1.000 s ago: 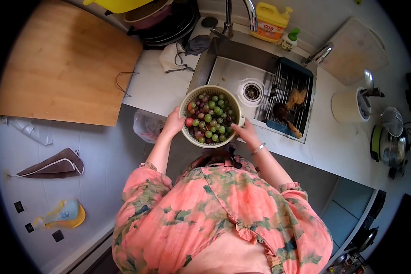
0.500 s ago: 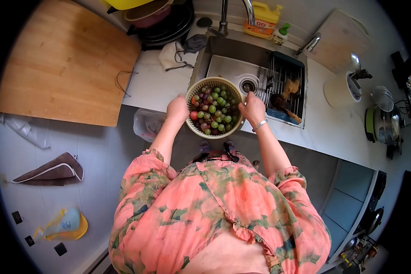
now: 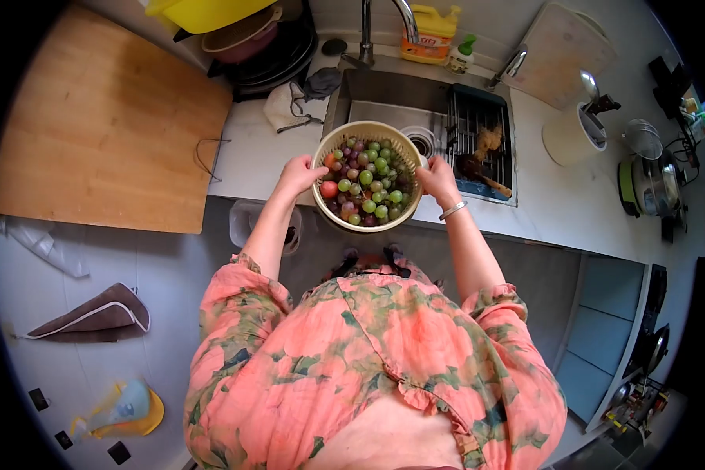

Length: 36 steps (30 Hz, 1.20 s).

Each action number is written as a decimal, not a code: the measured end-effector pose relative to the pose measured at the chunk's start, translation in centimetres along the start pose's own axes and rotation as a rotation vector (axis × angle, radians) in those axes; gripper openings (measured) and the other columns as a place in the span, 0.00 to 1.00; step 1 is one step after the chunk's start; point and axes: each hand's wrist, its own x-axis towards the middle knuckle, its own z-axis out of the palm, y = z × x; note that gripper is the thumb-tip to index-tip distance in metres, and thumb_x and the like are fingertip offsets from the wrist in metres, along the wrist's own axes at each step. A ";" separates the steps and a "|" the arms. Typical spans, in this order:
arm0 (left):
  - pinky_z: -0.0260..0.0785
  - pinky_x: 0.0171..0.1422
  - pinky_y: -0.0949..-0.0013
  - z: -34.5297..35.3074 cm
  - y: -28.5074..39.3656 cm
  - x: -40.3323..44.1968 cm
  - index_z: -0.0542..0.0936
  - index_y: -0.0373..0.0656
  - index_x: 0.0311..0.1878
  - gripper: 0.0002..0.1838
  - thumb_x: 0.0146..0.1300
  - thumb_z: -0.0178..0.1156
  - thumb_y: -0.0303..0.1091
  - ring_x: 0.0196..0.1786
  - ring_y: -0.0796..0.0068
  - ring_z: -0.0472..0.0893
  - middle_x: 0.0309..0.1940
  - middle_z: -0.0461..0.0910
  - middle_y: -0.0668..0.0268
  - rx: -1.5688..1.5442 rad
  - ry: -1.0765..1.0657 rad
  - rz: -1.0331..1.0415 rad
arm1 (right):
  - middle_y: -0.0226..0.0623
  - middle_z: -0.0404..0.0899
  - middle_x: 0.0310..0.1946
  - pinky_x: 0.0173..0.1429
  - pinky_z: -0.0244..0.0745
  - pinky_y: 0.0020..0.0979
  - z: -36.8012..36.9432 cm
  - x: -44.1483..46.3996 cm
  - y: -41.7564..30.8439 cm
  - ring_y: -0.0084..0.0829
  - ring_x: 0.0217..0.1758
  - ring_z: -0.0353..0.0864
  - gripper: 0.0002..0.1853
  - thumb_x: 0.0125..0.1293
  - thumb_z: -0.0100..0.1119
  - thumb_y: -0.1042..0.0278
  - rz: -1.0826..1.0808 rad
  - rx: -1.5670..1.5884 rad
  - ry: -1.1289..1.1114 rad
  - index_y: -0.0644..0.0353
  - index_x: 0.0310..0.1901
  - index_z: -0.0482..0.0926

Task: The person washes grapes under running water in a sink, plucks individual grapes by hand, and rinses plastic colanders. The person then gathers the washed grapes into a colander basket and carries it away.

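A cream colander (image 3: 327,146) full of green and purple grapes (image 3: 368,178) is held up between my two hands, over the front edge of the sink. A round red fruit (image 3: 328,189) lies among the grapes on the left side. My left hand (image 3: 298,174) grips the left rim, thumb over the edge. On the opposite side my right hand (image 3: 437,178) is closed on the rim, with a bracelet at the wrist. The undersides of both grips are hidden.
Behind the colander is a steel sink (image 3: 384,86) with a faucet (image 3: 367,39) and a dish rack (image 3: 458,117) holding a brush. A wooden board (image 3: 117,125) stands left. Cloths (image 3: 283,107), an orange detergent jug (image 3: 431,35) and a white utensil holder (image 3: 564,135) are on the counter.
The colander has come slightly nearer and looks larger, still gripped by both hands. The view has shifted a little, so the counter and sink appear further left and up.
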 end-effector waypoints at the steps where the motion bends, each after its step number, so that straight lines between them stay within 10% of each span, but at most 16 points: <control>1: 0.70 0.37 0.70 -0.7 1.9 -0.7 0.79 0.37 0.38 0.15 0.47 0.66 0.34 0.31 0.74 0.78 0.29 0.80 0.63 -0.125 0.005 0.048 | 0.46 0.77 0.23 0.25 0.75 0.34 -0.4 0.6 -0.2 0.35 0.22 0.79 0.14 0.49 0.58 0.67 -0.034 0.047 0.024 0.69 0.33 0.69; 9: 0.73 0.53 0.60 -2.0 10.3 2.7 0.67 0.44 0.42 0.12 0.57 0.57 0.24 0.47 0.67 0.77 0.41 0.75 0.61 -1.214 -0.061 0.250 | 0.38 0.77 0.25 0.23 0.74 0.27 -6.7 5.1 -9.0 0.26 0.23 0.77 0.13 0.52 0.58 0.69 -0.213 0.206 0.155 0.68 0.36 0.72; 12: 0.65 0.62 0.56 -0.8 12.2 4.4 0.67 0.39 0.55 0.22 0.60 0.54 0.38 0.54 0.59 0.73 0.50 0.73 0.55 -1.477 -0.309 0.053 | 0.43 0.79 0.28 0.29 0.76 0.30 -7.5 7.6 -10.6 0.29 0.26 0.80 0.16 0.51 0.59 0.65 -0.288 0.087 0.214 0.70 0.37 0.72; 19: 0.61 0.65 0.54 2.5 9.8 9.0 0.66 0.39 0.57 0.24 0.55 0.51 0.35 0.56 0.56 0.71 0.54 0.70 0.55 -1.409 -0.341 -0.065 | 0.41 0.79 0.30 0.32 0.77 0.30 -6.3 12.2 -5.9 0.29 0.32 0.80 0.23 0.51 0.63 0.60 -0.238 0.023 0.284 0.68 0.45 0.73; 23: 0.63 0.63 0.52 4.3 8.2 10.1 0.65 0.41 0.58 0.26 0.53 0.50 0.34 0.55 0.55 0.72 0.53 0.70 0.55 -1.449 -0.264 -0.078 | 0.35 0.76 0.29 0.23 0.71 0.24 -4.0 7.2 -0.4 0.22 0.27 0.76 0.25 0.59 0.58 0.51 -0.029 0.482 0.267 0.65 0.47 0.70; 27: 0.66 0.59 0.50 4.4 7.6 11.0 0.65 0.43 0.58 0.27 0.52 0.52 0.36 0.55 0.55 0.72 0.52 0.71 0.56 -1.438 -0.189 -0.193 | 0.43 0.74 0.42 0.33 0.78 0.34 2.0 -4.3 6.7 0.32 0.33 0.78 0.46 0.49 0.62 0.35 0.515 0.288 -0.384 0.64 0.59 0.59; 36: 0.61 0.60 0.42 4.3 7.4 13.4 0.66 0.48 0.59 0.28 0.50 0.50 0.39 0.59 0.54 0.68 0.57 0.67 0.59 -1.408 -0.145 -0.195 | 0.35 0.75 0.42 0.39 0.83 0.35 5.9 -6.3 5.4 0.32 0.44 0.78 0.25 0.53 0.51 0.76 0.587 0.861 -0.358 0.56 0.55 0.62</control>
